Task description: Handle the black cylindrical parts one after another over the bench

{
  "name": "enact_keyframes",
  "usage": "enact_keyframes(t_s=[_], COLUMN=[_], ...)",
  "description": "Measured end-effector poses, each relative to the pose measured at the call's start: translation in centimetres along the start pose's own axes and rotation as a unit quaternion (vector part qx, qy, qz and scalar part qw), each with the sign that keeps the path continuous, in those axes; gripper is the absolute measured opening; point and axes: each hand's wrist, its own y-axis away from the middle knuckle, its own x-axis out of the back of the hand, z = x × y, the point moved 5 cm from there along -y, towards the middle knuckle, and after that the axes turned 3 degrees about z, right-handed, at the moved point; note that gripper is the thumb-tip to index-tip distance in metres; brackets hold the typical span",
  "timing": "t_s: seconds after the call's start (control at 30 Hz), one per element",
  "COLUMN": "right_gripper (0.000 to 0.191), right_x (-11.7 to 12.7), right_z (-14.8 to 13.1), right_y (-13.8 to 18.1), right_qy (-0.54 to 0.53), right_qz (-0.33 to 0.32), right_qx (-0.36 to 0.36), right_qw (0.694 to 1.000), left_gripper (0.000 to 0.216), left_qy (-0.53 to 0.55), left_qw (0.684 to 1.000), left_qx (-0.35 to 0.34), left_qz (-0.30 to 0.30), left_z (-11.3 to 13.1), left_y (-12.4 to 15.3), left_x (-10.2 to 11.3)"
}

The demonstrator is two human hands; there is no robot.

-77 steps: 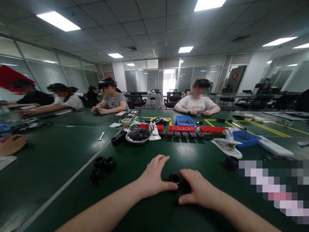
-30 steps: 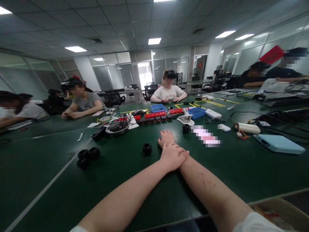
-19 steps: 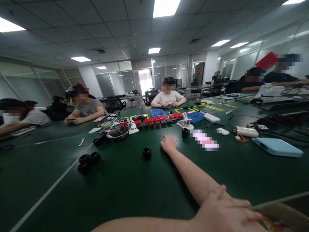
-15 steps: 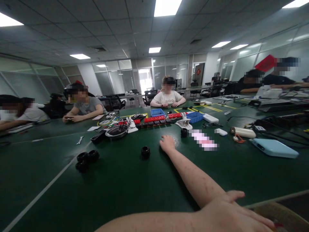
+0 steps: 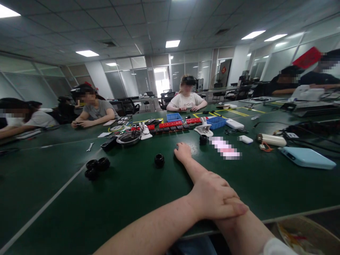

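Observation:
My left hand (image 5: 216, 196) lies across my right forearm (image 5: 235, 221), its fingers bent around it. Farther out, my right hand (image 5: 183, 152) rests palm down on the green table, fingers loosely bent and slightly apart, with no object visible in it. Left of that hand stands a round black plastic piece (image 5: 159, 160) with an opening on top, not touched. A similar black piece (image 5: 203, 139) sits beyond it to the right. Three more black pieces (image 5: 97, 167) stand together at the left. What lies under my right palm is hidden.
Red and black block strips (image 5: 170, 124), a blue tray (image 5: 216, 122), a white clamp stand (image 5: 204, 128) and a round metal dish (image 5: 129, 138) line the middle. A small wrench (image 5: 90, 147) lies left; a light-blue box (image 5: 308, 157) sits right. Other people sit around the table.
My left hand has moved from the lower right onto my right forearm and closed around it. My right hand stays almost where it was on the table. The view has shifted slightly.

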Motion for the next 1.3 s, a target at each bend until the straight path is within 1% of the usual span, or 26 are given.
enact_keyframes(t_s=[0.17, 0.33, 0.43, 0.53, 0.6, 0.63, 0.7, 0.73, 0.77, 0.8, 0.83, 0.87, 0.9, 0.93, 0.97, 1.0, 1.03, 1.07, 1.1, 1.13, 1.17, 1.2, 1.23, 1.3], right_gripper=[0.024, 0.026, 0.026, 0.026, 0.026, 0.025, 0.021, 0.019, 0.021, 0.03, 0.039, 0.045, 0.047, 0.045, 0.039, 0.035, 0.036, 0.044, 0.054, 0.063, 0.067, 0.065, 0.057, 0.024], right_x=[-0.3, -0.3, -0.3, 0.0, 0.6, 1.0, 2.1, 2.6, 3.2, 3.7, 4.1, 4.6, 4.9, 5.3, 5.5, 5.8, 6.0, 6.1, 6.3, 6.3, 6.3, 6.2, 5.9, 4.9], right_z=[-0.4, -1.2, -1.5, -1.9, -2.0, -2.0, -1.9, -1.8, -1.7, -1.6, -1.6, -1.8, -2.1, -2.5, -3.0, -3.6, -4.3, -4.9, -5.4, -5.7, -5.8, -5.6, -5.3, -4.3], right_y=[0.1, 0.5, 0.8, 1.1, 1.2, 1.2, 1.1, 1.0, 0.9, 0.8, 0.7, 0.6, 0.6, 0.5, 0.5, 0.5, 0.4, 0.4, 0.2, 0.0, -0.3, -0.7, -1.2, -2.0], right_qy=[0.014, 0.036, 0.035, 0.018, -0.004, -0.019, -0.055, -0.075, -0.096, -0.117, -0.139, -0.161, -0.182, -0.204, -0.224, -0.242, -0.262, -0.287, -0.316, -0.341, -0.358, -0.366, -0.364, -0.34], right_qz=[-0.017, -0.021, -0.023, -0.015, 0.0, 0.011, 0.037, 0.048, 0.056, 0.059, 0.06, 0.058, 0.054, 0.05, 0.045, 0.038, 0.032, 0.028, 0.026, 0.026, 0.029, 0.032, 0.033, 0.027], right_qx=[-0.013, -0.007, 0.0, 0.011, 0.023, 0.031, 0.046, 0.054, 0.063, 0.072, 0.081, 0.089, 0.096, 0.103, 0.112, 0.123, 0.136, 0.152, 0.166, 0.177, 0.183, 0.185, 0.183, 0.175], right_qw=[1.0, 0.999, 0.999, 1.0, 1.0, 0.999, 0.997, 0.995, 0.992, 0.989, 0.985, 0.981, 0.977, 0.972, 0.967, 0.962, 0.955, 0.945, 0.934, 0.923, 0.915, 0.911, 0.913, 0.924], left_gripper=[0.031, 0.03, 0.032, 0.038, 0.044, 0.04, 0.034, 0.033, 0.029, 0.023, 0.025, 0.028, 0.028, 0.026, 0.026, 0.029, 0.036, 0.043, 0.051, 0.057, 0.059, 0.057, 0.055, 0.053], left_qy=[-0.01, -0.049, -0.039, -0.033, -0.059, -0.081, -0.141, -0.172, -0.195, -0.201, -0.188, -0.159, -0.121, -0.089, -0.066, -0.043, -0.015, 0.014, 0.041, 0.053, 0.045, 0.033, 0.025, 0.031], left_qw=[0.997, 0.993, 0.992, 0.988, 0.978, 0.972, 0.96, 0.961, 0.961, 0.958, 0.957, 0.96, 0.965, 0.968, 0.963, 0.951, 0.936, 0.919, 0.907, 0.903, 0.904, 0.905, 0.906, 0.905], left_qx=[0.0, 0.011, -0.004, -0.049, -0.103, -0.131, -0.121, -0.087, -0.022, 0.034, 0.065, 0.08, 0.09, 0.105, 0.143, 0.19, 0.228, 0.262, 0.278, 0.279, 0.275, 0.272, 0.273, 0.292], left_qz=[0.077, 0.107, 0.124, 0.145, 0.171, 0.177, 0.209, 0.197, 0.196, 0.204, 0.212, 0.218, 0.216, 0.209, 0.221, 0.24, 0.268, 0.295, 0.314, 0.323, 0.323, 0.324, 0.321, 0.308], left_z=[1.2, 2.3, 2.9, 2.9, 2.5, 2.0, 0.1, -1.3, -3.1, -4.9, -6.4, -7.8, -9.2, -10.4, -11.8, -13.1, -14.2, -15.2, -16.1, -16.7, -17.3, -17.9, -18.6, -20.0], left_y=[1.3, 3.1, 4.1, 5.7, 7.3, 8.2, 10.0, 10.6, 11.1, 11.7, 12.2, 12.5, 12.8, 12.9, 13.1, 13.3, 13.4, 13.6, 13.6, 13.5, 13.4, 13.3, 13.4, 13.8], left_x=[0.2, 0.6, 0.6, 1.0, 2.2, 3.1, 6.1, 7.7, 9.7, 11.7, 13.5, 15.1, 16.2, 16.8, 17.3, 17.4, 17.1, 16.6, 15.9, 15.0, 14.2, 13.4, 12.6, 11.3])
